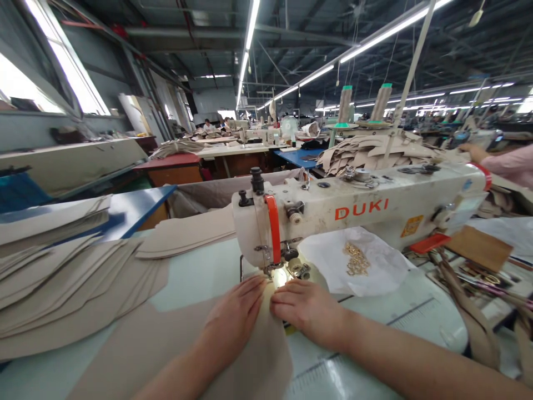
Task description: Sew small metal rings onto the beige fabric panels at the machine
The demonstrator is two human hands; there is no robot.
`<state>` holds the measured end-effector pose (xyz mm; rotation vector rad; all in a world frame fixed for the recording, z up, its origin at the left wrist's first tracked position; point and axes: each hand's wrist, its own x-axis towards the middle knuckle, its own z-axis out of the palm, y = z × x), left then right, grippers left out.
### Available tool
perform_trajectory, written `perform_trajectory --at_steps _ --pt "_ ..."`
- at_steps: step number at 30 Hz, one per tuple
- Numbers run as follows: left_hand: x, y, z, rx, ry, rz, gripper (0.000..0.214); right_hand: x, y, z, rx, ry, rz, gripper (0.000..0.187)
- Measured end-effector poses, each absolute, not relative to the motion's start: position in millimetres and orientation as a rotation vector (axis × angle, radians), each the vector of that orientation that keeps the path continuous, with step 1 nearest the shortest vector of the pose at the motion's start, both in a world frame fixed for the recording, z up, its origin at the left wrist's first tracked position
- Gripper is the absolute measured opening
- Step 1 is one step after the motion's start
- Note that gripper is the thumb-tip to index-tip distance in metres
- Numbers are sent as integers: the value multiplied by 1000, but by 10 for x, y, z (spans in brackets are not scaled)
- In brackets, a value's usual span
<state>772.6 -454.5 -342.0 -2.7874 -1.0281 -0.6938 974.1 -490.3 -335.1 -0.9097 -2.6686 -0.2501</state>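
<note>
the fabric [260,361] runs up to the machine [308,208]; before the machine, the left hand [237,311] and right hand [310,311] touch it, whether pinching i cannot tell. panels [62,289] lie left of the machine.

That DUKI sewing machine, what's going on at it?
A person has both hands at the needle end of the sewing machine. The left hand rests on a beige panel; the right hand is at its right edge. Whether the needle is running can't be told. Stacked beige pieces lie left; small gold-coloured pieces sit on a white sheet.
</note>
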Motion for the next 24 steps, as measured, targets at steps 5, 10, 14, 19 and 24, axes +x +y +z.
perform_trajectory --at_steps 5,10,14,19,24 --pt "7748 -4541 -3396 -2804 -1012 -633 34 9744 -4879 -3350 -903 -2680 -253 19" --pt "7742 -4542 -3402 -2794 -1050 -655 35 9757 -4875 -3350 -896 -2665 -198 20" --pt "7748 -4523 -3406 -2785 -1098 -653 34 9757 -4862 -3348 -915 -2660 -173 16" --pt "7776 -4492 -3389 -2777 -1115 -629 36 9749 -4849 -3326 -976 -2652 -149 15" --pt "7772 -4480 -3396 -2795 -1120 -674 35 9743 -4842 -3332 -985 -2658 -128 14"
